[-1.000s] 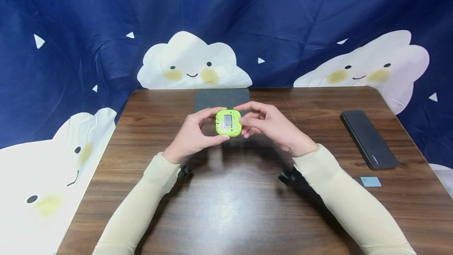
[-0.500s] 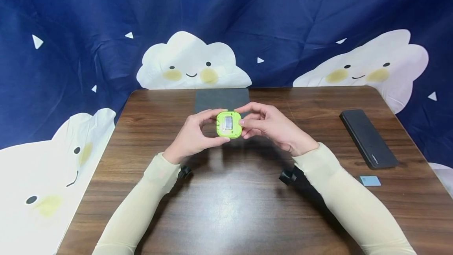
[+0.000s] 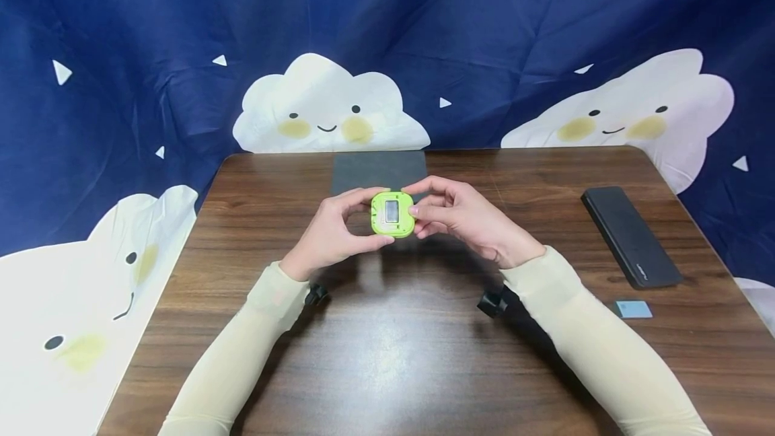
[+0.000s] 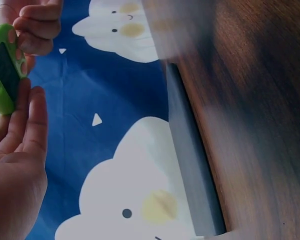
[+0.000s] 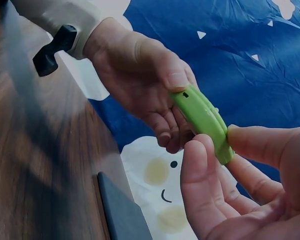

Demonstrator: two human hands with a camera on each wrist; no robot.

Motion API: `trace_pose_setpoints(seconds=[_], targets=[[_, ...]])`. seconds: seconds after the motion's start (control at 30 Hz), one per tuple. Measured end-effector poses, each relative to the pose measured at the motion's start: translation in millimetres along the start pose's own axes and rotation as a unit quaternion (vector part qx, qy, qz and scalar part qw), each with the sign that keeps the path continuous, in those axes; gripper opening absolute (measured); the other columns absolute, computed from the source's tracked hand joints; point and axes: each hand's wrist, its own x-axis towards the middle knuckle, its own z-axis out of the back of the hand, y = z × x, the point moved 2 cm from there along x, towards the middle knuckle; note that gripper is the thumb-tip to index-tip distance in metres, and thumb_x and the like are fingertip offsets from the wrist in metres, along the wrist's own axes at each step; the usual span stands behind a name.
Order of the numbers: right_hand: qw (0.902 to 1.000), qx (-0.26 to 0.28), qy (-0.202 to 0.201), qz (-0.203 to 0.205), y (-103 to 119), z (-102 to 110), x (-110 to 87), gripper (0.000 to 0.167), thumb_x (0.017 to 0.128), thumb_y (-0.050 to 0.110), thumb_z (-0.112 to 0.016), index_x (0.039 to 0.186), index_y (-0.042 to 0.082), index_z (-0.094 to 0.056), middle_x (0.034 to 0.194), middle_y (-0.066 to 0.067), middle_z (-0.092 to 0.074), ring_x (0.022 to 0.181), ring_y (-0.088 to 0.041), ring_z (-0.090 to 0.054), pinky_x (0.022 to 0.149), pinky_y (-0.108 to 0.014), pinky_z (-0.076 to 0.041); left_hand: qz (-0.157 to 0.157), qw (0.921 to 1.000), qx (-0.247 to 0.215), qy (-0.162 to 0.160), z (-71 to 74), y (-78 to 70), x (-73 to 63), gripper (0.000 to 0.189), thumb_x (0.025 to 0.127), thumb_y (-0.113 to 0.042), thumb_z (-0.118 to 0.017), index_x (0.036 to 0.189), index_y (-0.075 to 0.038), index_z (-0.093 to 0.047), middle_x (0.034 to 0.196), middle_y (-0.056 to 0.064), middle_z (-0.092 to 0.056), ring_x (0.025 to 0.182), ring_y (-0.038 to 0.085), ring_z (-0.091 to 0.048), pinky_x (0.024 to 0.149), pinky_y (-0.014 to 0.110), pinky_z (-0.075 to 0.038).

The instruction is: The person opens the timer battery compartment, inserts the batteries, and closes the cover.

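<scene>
Held up above the table in the head view is a small green digital timer (image 3: pixel 392 226), square with rounded corners. Its side facing the head camera has a silvery rectangle in the middle. A dark screen and round buttons show on its other face in the left wrist view. My left hand (image 3: pixel 329 227) grips its left side, thumb at the lower edge and fingers at the upper. My right hand (image 3: pixel 463 217) pinches its right side, the thumb on the near face. In the right wrist view, the timer (image 5: pixel 202 122) shows edge-on between both hands.
A dark grey flat mat or board (image 3: pixel 378 167) lies at the table's far edge. To the right are a long black case (image 3: pixel 631 237) and a small light-blue flat piece (image 3: pixel 634 309). A blue curtain (image 3: pixel 472 32) with clouds hangs behind the wooden table (image 3: pixel 387 369).
The timer and both hands have shifted very slightly downward in the head view. The grip of both hands looks the same.
</scene>
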Motion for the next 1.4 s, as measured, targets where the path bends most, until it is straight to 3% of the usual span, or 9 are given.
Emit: trace_pose_setpoints(seconds=[0.2,0.33,0.5,0.67,0.73,0.83,0.93,1.2,1.4], targets=[[0.9970,-0.068,-0.021,0.030,-1,-2,-1.2,0.043,0.108,0.006,-0.073,0.150,0.006,-0.064,0.101,-0.003,-0.082,0.083,-0.018,-0.077,0.083,-0.031,-0.070,0.003,1.0000,0.000,-0.001,0.3,0.6,0.3,0.067,0.084,-0.016,-0.100,0.146,-0.017,-0.073,0.131,0.005,-0.080,0.120,0.018,-0.072,0.112,0.037,-0.062],[0.9839,-0.153,-0.055,0.074,0,-4,-4.1,0.038,0.107,0.013,-0.076,0.145,0.010,-0.071,0.106,-0.009,-0.081,0.086,-0.019,-0.078,0.083,-0.032,-0.069,0.017,0.9998,-0.001,-0.009,1.3,1.9,-0.1,0.067,0.084,-0.017,-0.100,0.146,-0.017,-0.073,0.129,0.003,-0.080,0.120,0.017,-0.073,0.111,0.035,-0.062],[0.9478,-0.259,-0.103,0.154,-1,-8,-9.4,0.032,0.103,0.018,-0.082,0.135,0.015,-0.078,0.108,-0.007,-0.080,0.094,-0.017,-0.075,0.083,-0.022,-0.063,0.033,0.9993,-0.002,-0.018,2.0,4.3,-1.0,0.067,0.085,-0.017,-0.099,0.146,-0.017,-0.072,0.131,-0.001,-0.080,0.120,0.016,-0.074,0.111,0.038,-0.063],[0.8920,-0.345,-0.129,0.262,-5,-15,-15.8,0.032,0.096,0.018,-0.091,0.127,0.016,-0.081,0.108,0.000,-0.076,0.095,-0.012,-0.070,0.087,-0.026,-0.063,0.046,0.9987,-0.006,-0.022,1.4,4.4,-1.2,0.064,0.087,-0.019,-0.097,0.146,-0.019,-0.073,0.134,-0.001,-0.080,0.119,0.017,-0.074,0.112,0.052,-0.062],[0.8691,-0.374,-0.131,0.297,-6,-18,-17.7,0.035,0.093,0.018,-0.094,0.126,0.016,-0.082,0.110,0.000,-0.075,0.097,-0.011,-0.069,0.087,-0.027,-0.061,0.049,0.9985,-0.008,-0.024,1.3,4.0,-1.1,0.063,0.088,-0.019,-0.097,0.146,-0.020,-0.073,0.134,-0.001,-0.080,0.119,0.017,-0.075,0.112,0.052,-0.062],[0.8439,-0.403,-0.131,0.329,-7,-22,-20.1,0.038,0.091,0.018,-0.096,0.126,0.016,-0.082,0.114,0.001,-0.073,0.099,-0.013,-0.068,0.085,-0.024,-0.057,0.052,0.9982,-0.014,-0.024,0.7,3.9,-1.2,0.061,0.088,-0.018,-0.097,0.145,-0.020,-0.073,0.134,-0.001,-0.080,0.119,0.017,-0.076,0.112,0.049,-0.062],[0.8296,-0.416,-0.131,0.348,-8,-25,-20.8,0.038,0.090,0.016,-0.096,0.126,0.013,-0.082,0.117,-0.002,-0.071,0.101,-0.017,-0.069,0.086,-0.023,-0.057,0.053,0.9983,-0.020,-0.016,-0.9,4.0,-1.0,0.060,0.089,-0.019,-0.096,0.145,-0.021,-0.073,0.136,-0.001,-0.079,0.120,0.017,-0.076,0.112,0.048,-0.062],[0.7902,-0.455,-0.131,0.389,-9,-31,-22.9,0.037,0.090,0.017,-0.096,0.124,0.010,-0.081,0.124,-0.006,-0.073,0.112,-0.021,-0.074,0.093,-0.039,-0.064,0.058,0.9979,-0.027,-0.011,-3.5,5.6,-1.5,0.059,0.091,-0.021,-0.094,0.146,-0.022,-0.073,0.137,0.007,-0.078,0.125,0.023,-0.074,0.116,0.048,-0.060],[0.7868,-0.457,-0.133,0.392,-9,-31,-23.3,0.036,0.090,0.015,-0.096,0.123,0.010,-0.081,0.124,-0.007,-0.073,0.112,-0.021,-0.075,0.093,-0.038,-0.065,0.064,0.9973,-0.033,-0.013,-3.4,5.2,-1.2,0.058,0.091,-0.021,-0.095,0.145,-0.023,-0.073,0.137,0.009,-0.078,0.126,0.027,-0.073,0.116,0.050,-0.059]])
